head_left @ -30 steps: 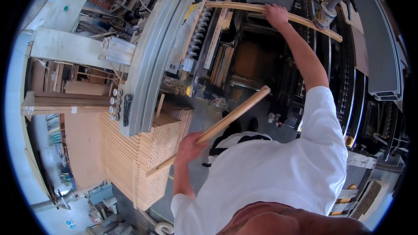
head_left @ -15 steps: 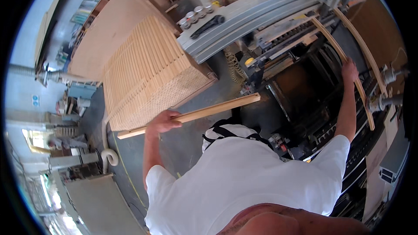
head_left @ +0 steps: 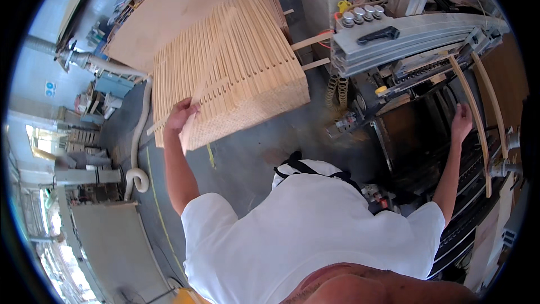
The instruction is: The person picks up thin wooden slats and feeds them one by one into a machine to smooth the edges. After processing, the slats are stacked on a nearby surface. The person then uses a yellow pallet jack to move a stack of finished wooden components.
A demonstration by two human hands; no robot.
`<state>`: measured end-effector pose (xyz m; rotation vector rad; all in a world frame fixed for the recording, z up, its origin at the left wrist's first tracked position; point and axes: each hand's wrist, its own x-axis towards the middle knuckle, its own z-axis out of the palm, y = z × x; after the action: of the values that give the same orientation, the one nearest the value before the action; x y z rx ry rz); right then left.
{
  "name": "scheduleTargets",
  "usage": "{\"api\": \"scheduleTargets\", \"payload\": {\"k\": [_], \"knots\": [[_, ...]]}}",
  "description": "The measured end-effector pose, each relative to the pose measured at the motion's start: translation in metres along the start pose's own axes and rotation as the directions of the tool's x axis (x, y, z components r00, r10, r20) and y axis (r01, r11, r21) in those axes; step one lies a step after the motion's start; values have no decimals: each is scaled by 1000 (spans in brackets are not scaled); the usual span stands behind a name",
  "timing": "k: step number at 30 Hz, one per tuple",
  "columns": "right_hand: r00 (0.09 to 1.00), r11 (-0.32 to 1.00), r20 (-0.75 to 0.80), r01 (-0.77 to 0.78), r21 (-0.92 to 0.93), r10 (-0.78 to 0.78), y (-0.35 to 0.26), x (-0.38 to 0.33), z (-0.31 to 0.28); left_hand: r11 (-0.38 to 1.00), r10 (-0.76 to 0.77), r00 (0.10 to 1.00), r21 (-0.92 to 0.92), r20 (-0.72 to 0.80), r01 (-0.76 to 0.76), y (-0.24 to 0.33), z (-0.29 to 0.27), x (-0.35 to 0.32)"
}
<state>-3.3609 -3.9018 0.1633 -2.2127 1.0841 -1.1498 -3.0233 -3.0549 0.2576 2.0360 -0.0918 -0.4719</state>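
Observation:
My left hand (head_left: 181, 116) is closed on a pale wooden strip (head_left: 210, 66). The strip slants up across the front and top of a large stack of similar strips (head_left: 247, 59), whose pieces lie in close rows with small holes near their ends. On the right, my right hand (head_left: 462, 123) hangs beside a curved wooden strip (head_left: 476, 118) on the machine, its fingers loosely apart and holding nothing. A second curved strip (head_left: 494, 98) lies just beyond it.
A grey metal machine beam (head_left: 416, 50) carries several round silver knobs (head_left: 359, 16) and a black handle-like tool (head_left: 378, 35). A coiled hose (head_left: 337, 91) hangs beneath it. Behind the stack leans a big wooden panel (head_left: 163, 8). A ribbed duct hose (head_left: 145, 118) runs along the floor at left.
My left hand has raised its strip from a level pose to a steep slant against the stack. My right hand has let go of the curved strip. The view has shifted left.

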Motion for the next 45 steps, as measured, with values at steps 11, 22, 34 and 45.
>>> {"api": "scheduleTargets", "payload": {"k": [11,22,34,45], "knots": [[917,934,286,-328,144,278,-143,-243,23,865,38,897,463,-441,191,-54,-18,314],[845,865,223,-502,19,485,-140,-382,-33,929,162,928,368,-336,-29,-17,23,328],[779,770,-32,-625,-132,627,-195,-551,-114,774,632,766,-56,115,-631,-41,160,48],[316,-64,-716,-891,-449,622,-236,-910,-283,826,289,342,-53,894,-561,-73,307,-91]]}}
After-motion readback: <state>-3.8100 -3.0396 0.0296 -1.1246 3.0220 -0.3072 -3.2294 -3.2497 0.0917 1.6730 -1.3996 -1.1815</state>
